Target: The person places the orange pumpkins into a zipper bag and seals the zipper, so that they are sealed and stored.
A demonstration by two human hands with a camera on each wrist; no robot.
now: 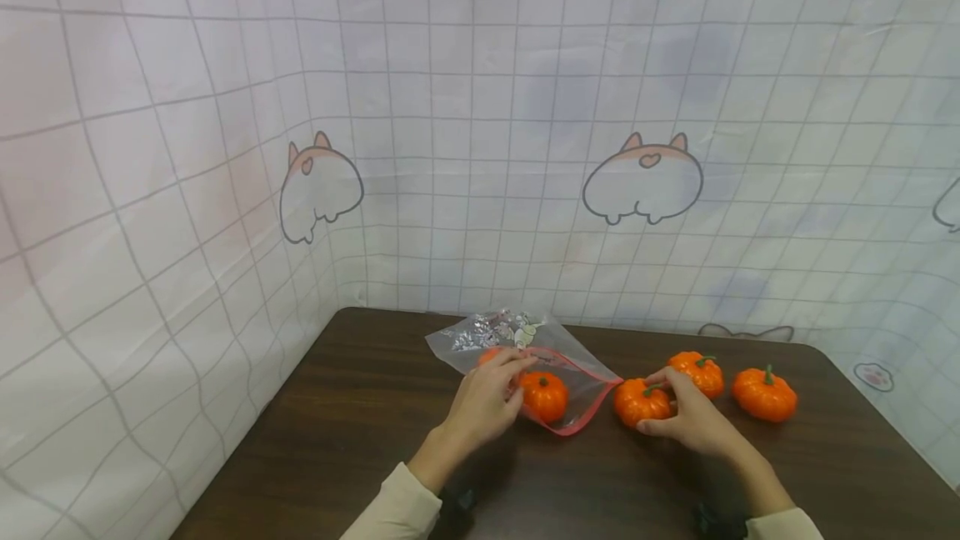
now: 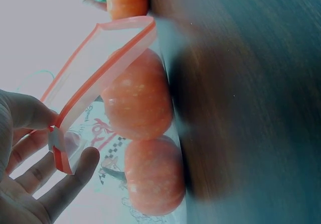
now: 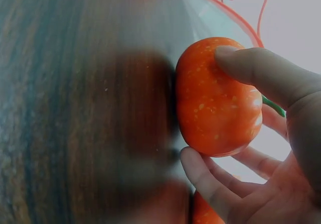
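A clear plastic zip bag (image 1: 558, 338) with a red-edged mouth lies on the table, its mouth gaping toward the right. Two small orange pumpkins are inside, the nearer pumpkin (image 1: 545, 398) by the mouth and the other pumpkin (image 2: 154, 179) deeper in, partly behind my left hand in the head view. My left hand (image 1: 486, 397) pinches the red edge near the whitish slider (image 2: 55, 138). At the bag's right corner, my right hand (image 1: 696, 422) holds another pumpkin (image 3: 218, 101), with thumb and fingers on opposite sides of it. That pumpkin sits low, close over the table.
Two more orange pumpkins with green stems stand right of my right hand: one pumpkin (image 1: 697, 375) just behind it, another pumpkin (image 1: 765, 395) farther right. The dark wooden table (image 1: 337, 415) meets a grid-patterned cloth (image 1: 480, 257) at the back and sides.
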